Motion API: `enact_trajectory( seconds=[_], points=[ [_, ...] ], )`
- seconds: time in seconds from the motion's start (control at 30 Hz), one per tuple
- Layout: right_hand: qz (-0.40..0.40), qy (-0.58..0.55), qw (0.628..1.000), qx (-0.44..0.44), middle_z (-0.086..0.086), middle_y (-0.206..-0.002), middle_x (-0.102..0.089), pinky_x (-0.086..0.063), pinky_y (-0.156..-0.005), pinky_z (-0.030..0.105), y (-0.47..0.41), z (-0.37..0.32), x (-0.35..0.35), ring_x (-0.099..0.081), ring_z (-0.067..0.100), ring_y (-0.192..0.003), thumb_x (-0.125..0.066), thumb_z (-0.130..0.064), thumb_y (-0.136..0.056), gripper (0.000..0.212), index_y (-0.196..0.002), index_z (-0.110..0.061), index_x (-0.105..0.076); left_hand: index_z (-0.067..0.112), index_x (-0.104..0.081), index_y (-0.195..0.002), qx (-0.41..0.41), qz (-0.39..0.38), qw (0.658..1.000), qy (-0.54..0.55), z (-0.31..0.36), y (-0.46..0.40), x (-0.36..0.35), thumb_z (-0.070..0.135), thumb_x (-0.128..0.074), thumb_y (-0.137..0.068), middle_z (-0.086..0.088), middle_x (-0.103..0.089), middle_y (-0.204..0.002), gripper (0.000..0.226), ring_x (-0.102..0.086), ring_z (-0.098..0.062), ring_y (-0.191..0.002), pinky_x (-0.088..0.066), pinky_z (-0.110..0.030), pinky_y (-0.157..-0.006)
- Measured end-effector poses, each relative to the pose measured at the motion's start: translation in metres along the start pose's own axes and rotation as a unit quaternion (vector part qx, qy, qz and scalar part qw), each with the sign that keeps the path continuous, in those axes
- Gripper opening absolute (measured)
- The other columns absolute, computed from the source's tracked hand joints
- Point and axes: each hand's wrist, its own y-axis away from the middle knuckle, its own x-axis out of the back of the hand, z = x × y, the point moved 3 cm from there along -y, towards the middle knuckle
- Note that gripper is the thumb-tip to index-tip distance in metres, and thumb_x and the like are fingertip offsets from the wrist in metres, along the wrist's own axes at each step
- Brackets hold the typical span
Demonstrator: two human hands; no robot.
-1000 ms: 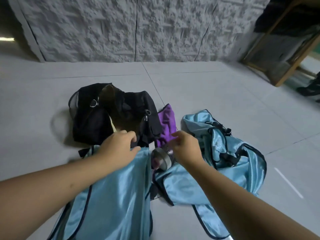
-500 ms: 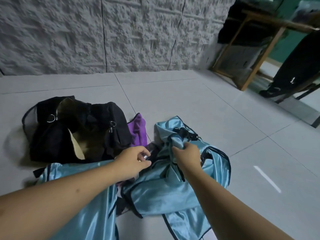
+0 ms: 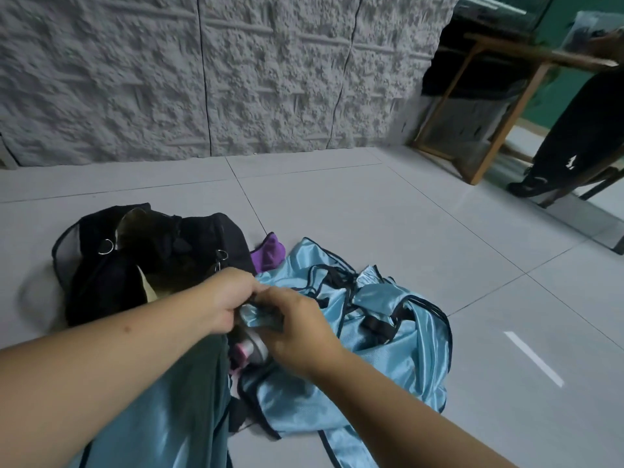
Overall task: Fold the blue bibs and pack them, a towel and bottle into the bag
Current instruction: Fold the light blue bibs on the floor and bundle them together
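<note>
A crumpled light-blue bib (image 3: pixel 398 363) with dark trim lies on the tiled floor right of centre. My left hand (image 3: pixel 226 298) and my right hand (image 3: pixel 297 329) meet above it and both pinch a bunched fold of its fabric. Just below the hands a silver bottle (image 3: pixel 251 349) with a pink part lies on its side, partly hidden. Another blue bib (image 3: pixel 162 417) is spread under my left forearm. The open black bag (image 3: pixel 141 261) sits at the left. A purple towel (image 3: pixel 270 253) pokes out between the bag and the bib.
A rough grey wall runs along the back. At the far right stand a wooden frame table (image 3: pixel 489 106) and a person's dark-trousered leg and shoe (image 3: pixel 553 157). A white stripe (image 3: pixel 533 358) marks the floor at the right.
The view tilted and shifted left. My right hand pulled back from the bib's far side to meet my left hand, and both now pinch the same fold above the bottle.
</note>
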Motion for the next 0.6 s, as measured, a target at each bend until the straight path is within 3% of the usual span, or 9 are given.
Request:
enact_trajectory(
  seconds=[0.1, 0.23, 0.3, 0.43, 0.5, 0.6],
  points=[
    [0.041, -0.040, 0.997, -0.058, -0.009, -0.094, -0.062, -0.053, -0.078, 0.030, 0.010, 0.010, 0.010, -0.061, 0.010, -0.082, -0.066, -0.044, -0.087, 0.045, -0.129, -0.031, -0.055, 0.004, -0.071, -0.090, -0.054, 0.010, 0.998, -0.009, 0.017, 0.007, 0.016, -0.003, -0.055, -0.099, -0.017, -0.076, -0.082, 0.019, -0.073, -0.024, -0.061, -0.058, -0.033, -0.055],
    [0.080, -0.055, 0.977, -0.188, -0.015, -0.107, -0.059, -0.058, -0.085, 0.036, 0.018, 0.037, 0.011, -0.064, 0.009, -0.092, -0.063, -0.027, -0.091, 0.042, -0.127, -0.042, -0.050, 0.004, -0.071, -0.105, -0.088, -0.030, 0.996, 0.009, 0.035, 0.022, 0.035, 0.002, -0.050, -0.103, -0.020, -0.074, -0.098, 0.021, -0.074, -0.027, -0.075, -0.062, -0.037, -0.066],
    [0.070, -0.001, 0.973, -0.218, -0.013, -0.119, -0.056, -0.056, -0.090, 0.034, 0.019, 0.047, 0.005, -0.064, 0.011, -0.106, -0.064, -0.020, -0.091, 0.055, -0.136, -0.045, -0.044, 0.003, -0.070, -0.114, -0.090, -0.056, 0.994, 0.002, 0.043, 0.033, 0.041, 0.001, -0.051, -0.102, -0.024, -0.073, -0.108, 0.023, -0.073, -0.032, -0.085, -0.062, -0.042, -0.073],
    [0.064, 0.014, 0.975, -0.214, -0.008, -0.132, -0.045, -0.053, -0.097, 0.035, 0.013, 0.046, -0.011, -0.059, 0.014, -0.112, -0.076, -0.043, -0.086, 0.076, -0.149, -0.044, -0.033, 0.006, -0.069, -0.122, -0.086, -0.083, 0.992, -0.028, 0.049, 0.047, 0.047, 0.002, -0.052, -0.101, -0.028, -0.070, -0.119, 0.027, -0.072, -0.035, -0.090, -0.060, -0.047, -0.082],
    [0.080, -0.006, 0.976, -0.203, -0.012, -0.133, -0.048, -0.053, -0.099, 0.036, 0.004, 0.036, -0.019, -0.057, 0.010, -0.116, -0.074, -0.049, -0.086, 0.071, -0.147, -0.042, -0.037, 0.007, -0.070, -0.122, -0.082, -0.094, 0.992, -0.034, 0.050, 0.051, 0.049, 0.003, -0.052, -0.102, -0.029, -0.070, -0.119, 0.027, -0.073, -0.036, -0.091, -0.058, -0.049, -0.086],
    [0.155, -0.039, 0.967, -0.198, -0.014, -0.117, -0.066, -0.056, -0.090, 0.032, -0.009, 0.030, -0.017, -0.062, 0.001, -0.101, -0.062, -0.041, -0.098, 0.035, -0.131, -0.030, -0.058, 0.004, -0.069, -0.122, -0.075, -0.102, 0.991, -0.048, 0.051, 0.054, 0.050, 0.002, -0.051, -0.101, -0.031, -0.069, -0.120, 0.028, -0.073, -0.037, -0.092, -0.056, -0.052, -0.090]
  ],
)
